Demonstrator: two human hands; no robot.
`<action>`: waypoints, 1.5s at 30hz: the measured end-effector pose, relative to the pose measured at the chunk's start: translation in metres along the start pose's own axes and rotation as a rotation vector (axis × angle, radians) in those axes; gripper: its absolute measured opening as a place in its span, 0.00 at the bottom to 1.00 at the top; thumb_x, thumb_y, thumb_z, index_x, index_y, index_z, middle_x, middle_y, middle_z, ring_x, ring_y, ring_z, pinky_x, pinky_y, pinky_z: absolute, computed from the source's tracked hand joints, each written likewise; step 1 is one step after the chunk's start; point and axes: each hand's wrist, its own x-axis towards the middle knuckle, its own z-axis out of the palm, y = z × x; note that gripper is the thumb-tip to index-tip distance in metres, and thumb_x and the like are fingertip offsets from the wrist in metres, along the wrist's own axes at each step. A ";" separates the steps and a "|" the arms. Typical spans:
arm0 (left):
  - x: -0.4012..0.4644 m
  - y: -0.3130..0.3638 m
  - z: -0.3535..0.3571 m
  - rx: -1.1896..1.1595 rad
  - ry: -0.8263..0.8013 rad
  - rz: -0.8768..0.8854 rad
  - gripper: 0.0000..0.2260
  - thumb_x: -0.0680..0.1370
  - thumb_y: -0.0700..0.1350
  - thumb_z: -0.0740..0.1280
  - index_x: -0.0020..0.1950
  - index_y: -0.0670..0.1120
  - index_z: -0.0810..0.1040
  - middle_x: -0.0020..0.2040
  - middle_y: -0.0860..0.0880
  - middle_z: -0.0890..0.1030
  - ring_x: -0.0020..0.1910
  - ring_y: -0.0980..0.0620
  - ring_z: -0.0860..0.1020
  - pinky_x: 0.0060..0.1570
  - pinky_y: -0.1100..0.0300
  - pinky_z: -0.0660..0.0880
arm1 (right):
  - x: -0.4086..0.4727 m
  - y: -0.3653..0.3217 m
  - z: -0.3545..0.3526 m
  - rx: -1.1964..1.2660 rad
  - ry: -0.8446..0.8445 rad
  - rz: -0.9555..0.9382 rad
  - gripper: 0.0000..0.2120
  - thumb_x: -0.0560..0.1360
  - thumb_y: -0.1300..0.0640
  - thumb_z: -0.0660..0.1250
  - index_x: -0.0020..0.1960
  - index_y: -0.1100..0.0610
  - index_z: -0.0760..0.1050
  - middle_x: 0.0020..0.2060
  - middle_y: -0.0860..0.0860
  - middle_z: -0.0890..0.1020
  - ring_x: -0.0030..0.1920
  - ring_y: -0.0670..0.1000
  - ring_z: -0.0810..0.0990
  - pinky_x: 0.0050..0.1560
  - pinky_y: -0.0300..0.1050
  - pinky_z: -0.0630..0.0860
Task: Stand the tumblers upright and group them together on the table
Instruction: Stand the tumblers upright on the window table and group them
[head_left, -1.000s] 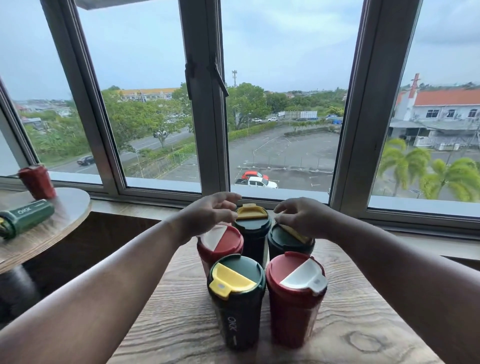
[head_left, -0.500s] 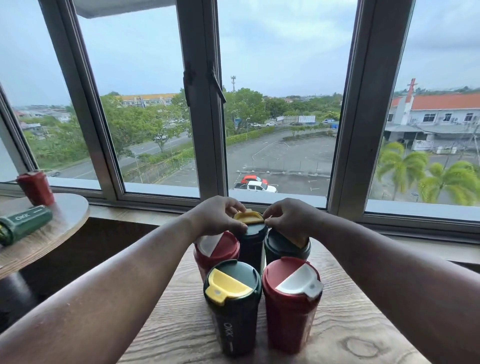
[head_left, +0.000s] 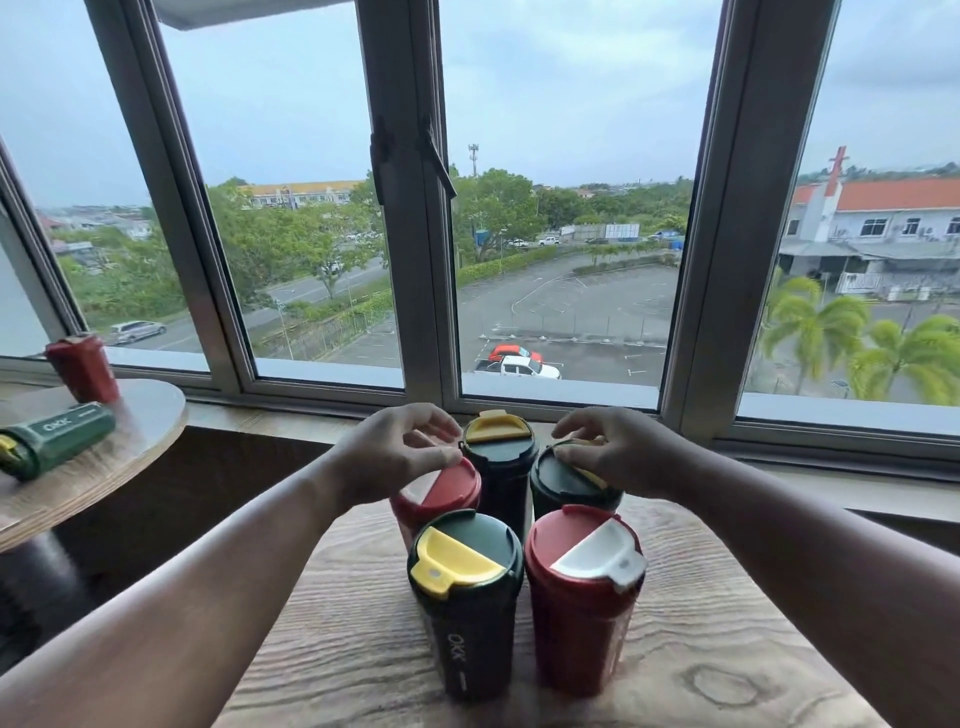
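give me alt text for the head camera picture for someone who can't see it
Five lidded tumblers, three dark green and two red, stand grouped on a wooden table by a window; the left hand and right hand hover at the rear lids.

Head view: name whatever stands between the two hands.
In the head view, one upright green tumbler with a yellow flap stands between the left hand and the right hand, at the back of the group, nearest the window.
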 end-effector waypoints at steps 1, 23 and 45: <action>-0.005 -0.004 0.001 -0.025 0.007 -0.013 0.07 0.74 0.47 0.75 0.51 0.53 0.83 0.46 0.53 0.85 0.48 0.54 0.83 0.48 0.59 0.80 | -0.003 0.003 0.001 0.006 0.001 0.007 0.11 0.75 0.45 0.71 0.57 0.45 0.81 0.53 0.47 0.84 0.52 0.48 0.83 0.58 0.49 0.80; -0.006 0.007 0.002 0.002 0.147 -0.075 0.08 0.73 0.51 0.73 0.50 0.53 0.82 0.48 0.53 0.84 0.49 0.52 0.81 0.49 0.53 0.80 | -0.008 -0.005 -0.001 -0.014 0.038 0.052 0.17 0.75 0.40 0.69 0.61 0.46 0.79 0.53 0.47 0.83 0.52 0.49 0.82 0.54 0.47 0.79; 0.055 0.026 0.016 0.202 -0.231 -0.023 0.24 0.73 0.47 0.77 0.67 0.50 0.76 0.60 0.47 0.79 0.49 0.54 0.78 0.40 0.71 0.72 | 0.032 -0.029 0.010 -0.186 -0.015 0.014 0.12 0.78 0.49 0.68 0.57 0.52 0.84 0.51 0.53 0.86 0.52 0.54 0.82 0.53 0.45 0.76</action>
